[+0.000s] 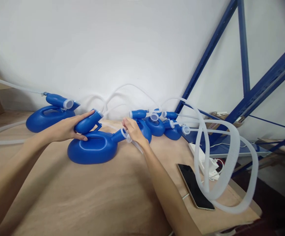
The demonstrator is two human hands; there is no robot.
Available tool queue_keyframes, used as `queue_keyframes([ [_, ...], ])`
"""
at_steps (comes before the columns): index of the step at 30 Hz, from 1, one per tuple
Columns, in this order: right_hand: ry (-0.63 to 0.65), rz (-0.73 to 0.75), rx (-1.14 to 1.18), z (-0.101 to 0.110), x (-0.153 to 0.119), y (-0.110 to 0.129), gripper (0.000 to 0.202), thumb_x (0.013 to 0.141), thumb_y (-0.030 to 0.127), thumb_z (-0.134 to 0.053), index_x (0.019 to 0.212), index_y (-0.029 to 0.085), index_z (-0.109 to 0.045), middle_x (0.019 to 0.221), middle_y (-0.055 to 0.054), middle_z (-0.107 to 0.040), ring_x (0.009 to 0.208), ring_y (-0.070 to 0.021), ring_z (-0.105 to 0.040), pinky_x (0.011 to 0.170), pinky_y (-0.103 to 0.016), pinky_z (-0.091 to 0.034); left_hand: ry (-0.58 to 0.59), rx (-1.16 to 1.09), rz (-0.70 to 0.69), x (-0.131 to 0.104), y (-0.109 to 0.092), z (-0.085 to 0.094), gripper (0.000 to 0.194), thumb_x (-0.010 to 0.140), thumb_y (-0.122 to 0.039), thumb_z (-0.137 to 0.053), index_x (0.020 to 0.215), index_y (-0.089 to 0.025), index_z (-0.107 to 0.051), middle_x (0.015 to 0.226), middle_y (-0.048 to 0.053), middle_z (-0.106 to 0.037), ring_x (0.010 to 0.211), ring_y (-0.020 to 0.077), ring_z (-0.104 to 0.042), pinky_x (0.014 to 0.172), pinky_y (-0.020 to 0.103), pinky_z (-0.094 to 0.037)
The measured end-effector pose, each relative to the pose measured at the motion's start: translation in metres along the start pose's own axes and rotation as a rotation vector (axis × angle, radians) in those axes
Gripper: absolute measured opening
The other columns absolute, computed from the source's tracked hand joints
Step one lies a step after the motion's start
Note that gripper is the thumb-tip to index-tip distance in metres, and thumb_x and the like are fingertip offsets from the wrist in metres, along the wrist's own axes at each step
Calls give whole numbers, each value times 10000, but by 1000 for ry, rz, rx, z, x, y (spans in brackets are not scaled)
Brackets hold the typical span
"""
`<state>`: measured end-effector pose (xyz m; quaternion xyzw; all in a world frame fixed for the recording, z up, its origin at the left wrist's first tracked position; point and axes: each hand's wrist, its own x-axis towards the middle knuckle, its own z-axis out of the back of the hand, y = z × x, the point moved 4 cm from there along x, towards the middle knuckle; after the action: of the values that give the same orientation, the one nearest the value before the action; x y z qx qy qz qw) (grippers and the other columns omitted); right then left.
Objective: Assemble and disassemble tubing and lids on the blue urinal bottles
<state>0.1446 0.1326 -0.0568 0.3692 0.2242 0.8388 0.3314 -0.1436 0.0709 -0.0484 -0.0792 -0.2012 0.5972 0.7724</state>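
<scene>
Your left hand (pixel 67 128) is wrapping its fingers around the neck of the big blue plastic bottle (pixel 93 149) lying on the wooden worktop (pixel 95 196). Your right hand (pixel 133 131), just beside that bottle, is pinching a clear bendy hose (pixel 130 139).

Five blue plastic urinal bottles lie on the wooden tabletop (pixel 103 196): one at nine o'clock (pixel 49 115), one at centre (pixel 93 149), and three clustered toward two o'clock (pixel 142 126) (pixel 155 125) (pixel 173 131). Two bare hands reach in, the left hand (pixel 67 127) and the right hand (pixel 132 129). One smartphone (pixel 195 186) lies at four o'clock, one white power strip (pixel 204 159) just beyond it. One corrugated hose (pixel 233 157) loops at three o'clock.
</scene>
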Motion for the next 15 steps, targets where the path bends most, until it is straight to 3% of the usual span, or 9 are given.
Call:
queue_keyframes([
  [3, -4, -6, 318, -11, 4, -7, 674, 1075, 694, -166, 1184, 211, -624, 1053, -83, -684, 1052, -221, -670, 957, -344, -519, 2, -72, -2, 0, 3, -4, 1333, 711, -719, -813, 1739, -241, -112, 1708, 140, -410, 1489, 437, -490, 1127, 469, -500],
  [6, 147, 23, 373, -17, 4, 0, 679, 1067, 719, -275, 1546, 271, -453, 1369, -103, -654, 1346, -220, -598, 1179, -401, -423, 0, -142, -22, -1, 4, -8, 1327, 723, -723, -817, 1736, -243, -108, 1742, 142, -336, 1540, 410, -432, 1197, 477, -447],
  [8, 262, -29, 378, -19, 3, 3, 714, 1060, 730, -310, 1644, 320, -339, 1453, -103, -630, 1319, -229, -642, 1172, -425, -445, -9, -167, -37, 0, 3, -11, 1313, 721, -712, -827, 1732, -246, -131, 1750, 142, -317, 1549, 398, -423, 1223, 482, -424],
  [11, 377, -136, 453, -21, 2, 2, 731, 1068, 705, -319, 1669, 289, -331, 1210, -95, -751, 1062, -230, -765, 1056, -418, -550, -15, -180, -58, 3, 1, -16, 1369, 702, -703, -850, 1735, -231, -85, 1740, 172, -331, 1525, 401, -460, 1222, 496, -426],
  [13, 401, -154, 459, -21, 4, 2, 680, 1085, 652, -340, 1619, 244, -447, 1014, -71, -776, 981, -225, -774, 1010, -398, -579, -10, -180, -61, 5, 0, -21, 1422, 694, -695, -861, 1736, -213, -22, 1731, 201, -340, 1504, 410, -485, 1213, 503, -435],
  [15, 399, -123, 413, -21, 5, 6, 608, 1095, 597, -378, 1550, 232, -550, 987, -64, -774, 964, -221, -765, 967, -381, -595, -7, -176, -62, 7, 1, -25, 1439, 705, -685, -857, 1734, -207, 27, 1728, 211, -339, 1502, 415, -487, 1208, 506, -439],
])
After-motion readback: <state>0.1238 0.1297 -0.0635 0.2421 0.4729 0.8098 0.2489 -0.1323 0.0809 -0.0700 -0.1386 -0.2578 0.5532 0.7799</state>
